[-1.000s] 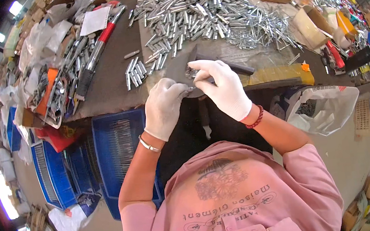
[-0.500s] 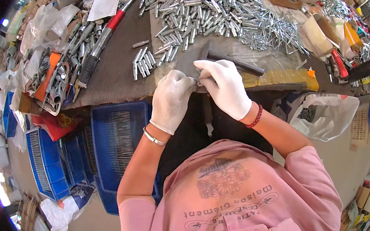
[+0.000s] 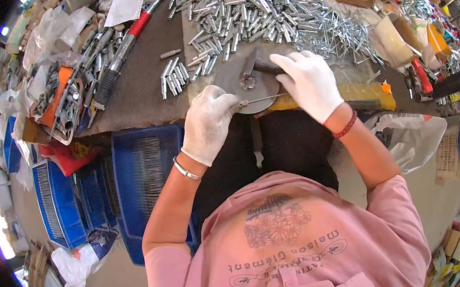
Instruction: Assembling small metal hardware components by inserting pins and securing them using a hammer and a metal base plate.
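My left hand (image 3: 209,123), in a white glove, grips a thin metal rod (image 3: 262,99) that points right, just at the table's near edge. My right hand (image 3: 307,82), also gloved, reaches over a grey round metal disc (image 3: 236,77) and closes on a dark handle-like tool (image 3: 266,67) lying across the disc. A small rough metal piece (image 3: 247,82) sits at the disc's middle. The rod's right end runs under my right hand.
A big heap of shiny metal tubes (image 3: 260,9) covers the far table. A small row of tubes (image 3: 172,77) lies left of the disc. Long tools with red grips (image 3: 122,45) lie at far left. Blue crates (image 3: 148,170) stand below the table's left edge.
My hands, close together before, have moved apart: the left drew back toward the table edge with the rod, the right reached out onto the tool over the disc.
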The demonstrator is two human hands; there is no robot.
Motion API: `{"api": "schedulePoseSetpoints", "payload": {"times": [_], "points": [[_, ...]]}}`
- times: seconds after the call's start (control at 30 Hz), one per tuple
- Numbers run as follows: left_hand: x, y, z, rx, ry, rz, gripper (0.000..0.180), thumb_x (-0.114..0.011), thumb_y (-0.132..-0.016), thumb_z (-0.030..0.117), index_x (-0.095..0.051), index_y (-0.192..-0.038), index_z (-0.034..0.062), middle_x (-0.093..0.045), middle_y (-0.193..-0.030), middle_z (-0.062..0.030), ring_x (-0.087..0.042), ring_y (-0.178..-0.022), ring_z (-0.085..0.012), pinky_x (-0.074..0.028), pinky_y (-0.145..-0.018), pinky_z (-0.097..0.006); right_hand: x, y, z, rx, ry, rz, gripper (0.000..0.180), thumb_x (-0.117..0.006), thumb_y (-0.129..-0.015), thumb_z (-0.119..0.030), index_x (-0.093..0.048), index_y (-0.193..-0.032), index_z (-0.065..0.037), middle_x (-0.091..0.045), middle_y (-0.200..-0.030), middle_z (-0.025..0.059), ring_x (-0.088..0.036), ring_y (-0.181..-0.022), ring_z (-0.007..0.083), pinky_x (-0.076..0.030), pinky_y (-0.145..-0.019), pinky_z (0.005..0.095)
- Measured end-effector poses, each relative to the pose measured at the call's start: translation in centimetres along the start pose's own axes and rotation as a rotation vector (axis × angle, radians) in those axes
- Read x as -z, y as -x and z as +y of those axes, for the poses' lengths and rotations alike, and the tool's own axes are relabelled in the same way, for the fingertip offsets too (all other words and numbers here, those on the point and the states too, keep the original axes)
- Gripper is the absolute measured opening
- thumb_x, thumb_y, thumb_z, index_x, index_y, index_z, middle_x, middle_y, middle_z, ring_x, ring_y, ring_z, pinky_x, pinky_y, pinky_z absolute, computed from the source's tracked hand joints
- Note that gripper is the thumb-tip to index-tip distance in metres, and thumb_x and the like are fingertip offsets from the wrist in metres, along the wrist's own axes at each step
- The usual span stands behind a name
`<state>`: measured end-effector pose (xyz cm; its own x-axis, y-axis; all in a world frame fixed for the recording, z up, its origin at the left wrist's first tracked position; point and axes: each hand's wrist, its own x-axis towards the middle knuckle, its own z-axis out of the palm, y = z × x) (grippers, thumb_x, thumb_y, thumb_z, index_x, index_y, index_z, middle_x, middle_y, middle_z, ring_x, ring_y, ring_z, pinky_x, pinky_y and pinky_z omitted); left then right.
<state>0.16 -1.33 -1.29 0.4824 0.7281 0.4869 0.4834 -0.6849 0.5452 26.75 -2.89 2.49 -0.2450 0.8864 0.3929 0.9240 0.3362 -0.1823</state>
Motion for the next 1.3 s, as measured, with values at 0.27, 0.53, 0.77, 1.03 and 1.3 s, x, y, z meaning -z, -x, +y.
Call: {"api": "schedulePoseSetpoints", "payload": {"times": [0.27,0.53,0.77,1.03,1.3], "points": [[-0.1,-0.2,-0.4,-0.022,0.036,0.035,0.016,-0.083,-0.081,0.006,-0.075,-0.094,0.0093,-0.064,-0.088,-0.0092,-0.067,-0.085,-0.0322,-0.054,-0.074,-0.043,1.9,3.8,-1.6,-0.031,-0.295,0.039,0.053,-0.070,-0.090,-0.005,-0.069,-0.138,-0.026,-0.070,-0.103,0.0106,-0.071,-0.078,0.0308,-0.060,-0.068,0.0403],[0.0,-0.1,-0.7,-0.018,0.029,0.015,0.018,-0.084,-0.078,0.005,-0.076,-0.094,0.0087,-0.064,-0.088,-0.0089,-0.066,-0.083,-0.0324,-0.054,-0.072,-0.042,2.9,5.6,-4.1,0.091,-0.029,-0.101,0.053,-0.063,-0.094,-0.006,-0.068,-0.140,-0.030,-0.058,-0.083,0.0057,-0.066,-0.070,0.0261,-0.055,-0.061,0.0387],[0.5,-0.4,-0.3,-0.049,0.000,0.015,0.018,-0.085,-0.078,0.006,-0.077,-0.094,0.0085,-0.064,-0.089,-0.0101,-0.066,-0.084,-0.0320,-0.054,-0.073,-0.042,1.6,2.0,-1.7,-0.145,-0.433,-0.118,0.048,-0.073,-0.091,-0.006,-0.071,-0.138,-0.016,-0.067,-0.106,0.0141,-0.068,-0.098,0.0369,-0.056,-0.089,0.0438],[0.4,0.0,-0.2,0.069,0.091,0.001,0.018,-0.086,-0.079,0.008,-0.079,-0.095,0.0075,-0.066,-0.092,-0.0098,-0.067,-0.088,-0.0319,-0.055,-0.076,-0.041,0.7,3.5,-4.1,-0.091,-0.131,-0.146,0.017,-0.081,-0.086,-0.020,-0.068,-0.092,-0.010,-0.067,-0.093,0.0093,-0.070,-0.091,0.0339,-0.056,-0.078,0.0440],[-1.2,2.6,3.9,0.408,0.221,0.265,0.035,-0.076,-0.089,-0.005,-0.074,-0.123,0.0013,-0.071,-0.101,-0.0146,-0.070,-0.089,-0.0284,-0.055,-0.078,-0.035,0.5,4.8,-6.0,-0.493,-0.969,-0.528,0.019,-0.069,-0.095,-0.012,-0.072,-0.111,-0.003,-0.068,-0.078,0.0072,-0.065,-0.067,0.0146,-0.054,-0.065,0.0330]]}}
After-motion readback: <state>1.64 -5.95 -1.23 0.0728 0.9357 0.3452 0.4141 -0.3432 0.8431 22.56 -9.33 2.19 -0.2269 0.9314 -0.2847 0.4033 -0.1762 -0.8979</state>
